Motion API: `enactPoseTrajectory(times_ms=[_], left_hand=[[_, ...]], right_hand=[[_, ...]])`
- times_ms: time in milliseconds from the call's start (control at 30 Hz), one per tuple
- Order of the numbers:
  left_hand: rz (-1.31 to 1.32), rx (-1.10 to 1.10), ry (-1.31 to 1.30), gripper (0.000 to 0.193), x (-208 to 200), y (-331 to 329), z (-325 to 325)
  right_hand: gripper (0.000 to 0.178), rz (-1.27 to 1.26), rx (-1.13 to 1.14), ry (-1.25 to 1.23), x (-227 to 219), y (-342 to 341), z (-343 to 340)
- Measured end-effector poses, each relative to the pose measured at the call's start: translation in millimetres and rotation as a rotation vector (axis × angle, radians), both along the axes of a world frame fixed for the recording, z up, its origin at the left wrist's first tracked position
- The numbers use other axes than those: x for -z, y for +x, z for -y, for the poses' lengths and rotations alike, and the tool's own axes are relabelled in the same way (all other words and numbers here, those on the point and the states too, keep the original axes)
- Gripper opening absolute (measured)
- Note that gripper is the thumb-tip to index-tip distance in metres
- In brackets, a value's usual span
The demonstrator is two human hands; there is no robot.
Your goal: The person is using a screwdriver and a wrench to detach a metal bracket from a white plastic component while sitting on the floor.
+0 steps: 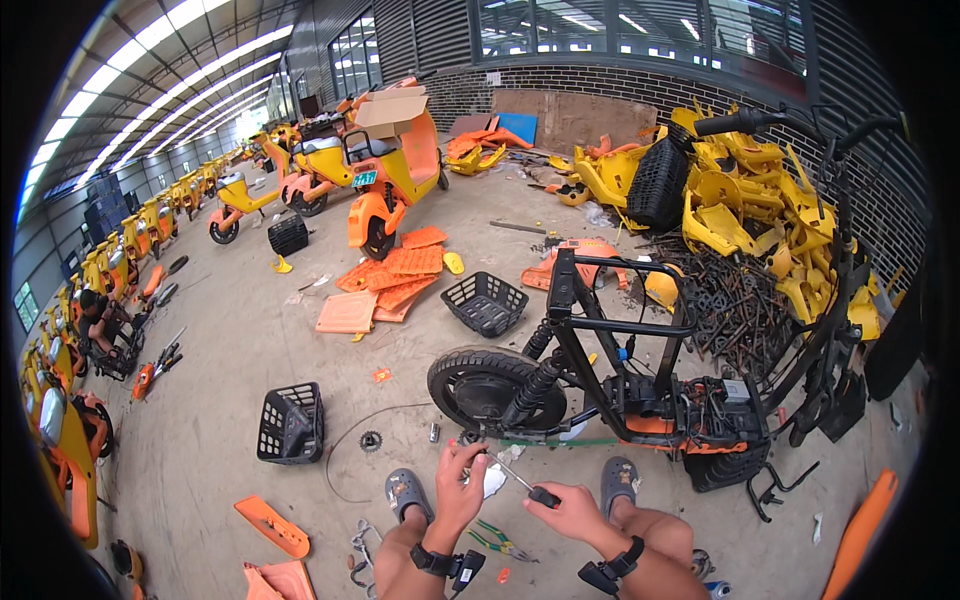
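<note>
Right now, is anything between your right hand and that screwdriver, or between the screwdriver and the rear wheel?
Nothing visible separates the right hand from the screwdriver: it holds the black handle. Toward the rear wheel, fingers of the left hand lie by the shaft's far end; I see nothing else in the way.

Bright roof strips (152,38) shine above a grey concrete floor (220,330), bounded on one side by a dark brick wall (462,92) topped with corrugated panels (430,40) and wide framed windows (650,35).

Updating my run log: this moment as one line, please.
right hand: holds screwdriver | left hand: at its tip end | nearby: pliers, bare scooter frame
</note>
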State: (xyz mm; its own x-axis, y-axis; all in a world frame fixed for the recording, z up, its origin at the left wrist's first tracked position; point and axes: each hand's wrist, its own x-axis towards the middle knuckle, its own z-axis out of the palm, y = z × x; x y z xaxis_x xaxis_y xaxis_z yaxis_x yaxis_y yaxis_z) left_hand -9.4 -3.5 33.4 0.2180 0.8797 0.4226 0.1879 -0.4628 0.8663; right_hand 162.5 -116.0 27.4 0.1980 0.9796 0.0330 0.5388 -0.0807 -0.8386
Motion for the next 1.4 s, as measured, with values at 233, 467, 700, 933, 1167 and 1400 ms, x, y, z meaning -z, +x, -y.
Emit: enactPoseTrajectory(times_ms=[233, 467, 700, 933, 1167, 1400], left_hand=[[0.043, 0.011, 0.0, 0.016, -0.3, 1.0, -0.3], [0.047, 0.007, -0.001, 0.017, -2.5, -0.1, 0.0], [0.03, 0.007, -0.001, 0.017, -4.0, -1.0, 0.8], [0.016, 0.01, 0.009, 0.016, -2.5, -0.1, 0.2], [0.014, 0.022, -0.01, 0.017, -2.7, 3.8, 0.9], [-0.021, 0.0, -0.006, 0.018, -1.2, 0.7, 1.0]], right_hand=[[0.037, 0.001, 0.051, 0.098, 3.8, -3.1, -1.5], [0.038, -0.081, 0.133, 0.096, -4.2, -0.4, -1.5], [0.035, -0.105, 0.173, 0.12, -3.4, 7.3, -0.4], [0.034, 0.035, 0.052, 0.062, -1.9, 0.8, 1.0], [0.034, 0.048, 0.061, 0.082, 9.1, 3.0, 0.2], [0.033, -0.016, 0.121, 0.078, -1.3, -0.1, -0.8]])
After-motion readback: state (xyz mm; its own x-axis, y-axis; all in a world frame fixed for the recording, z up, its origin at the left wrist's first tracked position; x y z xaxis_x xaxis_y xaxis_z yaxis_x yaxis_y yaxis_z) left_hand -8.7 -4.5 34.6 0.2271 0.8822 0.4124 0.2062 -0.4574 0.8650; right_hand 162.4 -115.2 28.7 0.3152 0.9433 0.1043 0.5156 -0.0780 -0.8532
